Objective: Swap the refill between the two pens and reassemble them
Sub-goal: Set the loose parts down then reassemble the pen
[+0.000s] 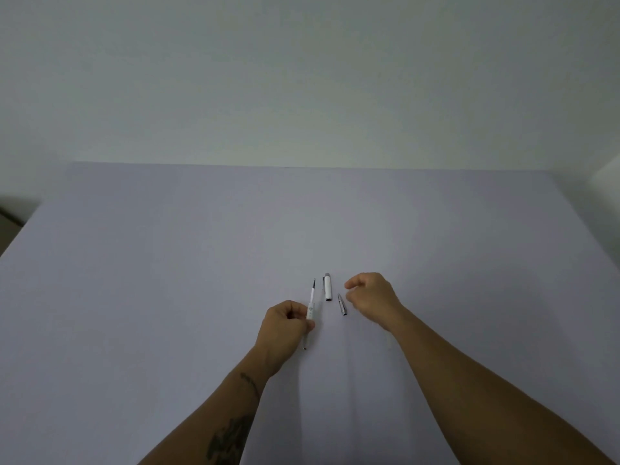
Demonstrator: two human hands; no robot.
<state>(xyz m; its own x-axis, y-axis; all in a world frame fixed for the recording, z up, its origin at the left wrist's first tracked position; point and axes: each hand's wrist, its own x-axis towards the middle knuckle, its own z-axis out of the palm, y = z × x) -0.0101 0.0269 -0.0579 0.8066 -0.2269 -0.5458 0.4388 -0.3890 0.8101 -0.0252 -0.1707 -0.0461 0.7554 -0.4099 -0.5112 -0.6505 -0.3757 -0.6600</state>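
Note:
My left hand grips a white pen barrel with its refill sticking out at the far end, the dark tip pointing away from me. A white pen cap with a clip lies on the table just right of the refill tip. A small silver cone-shaped tip piece lies to the right of the cap. My right hand hovers beside that silver piece, fingers curled and apart, holding nothing. A pale second pen part is partly hidden under my right wrist.
The pale lilac table stretches wide around the parts, its far edge meeting a plain white wall. A dark object sits off the table's left edge.

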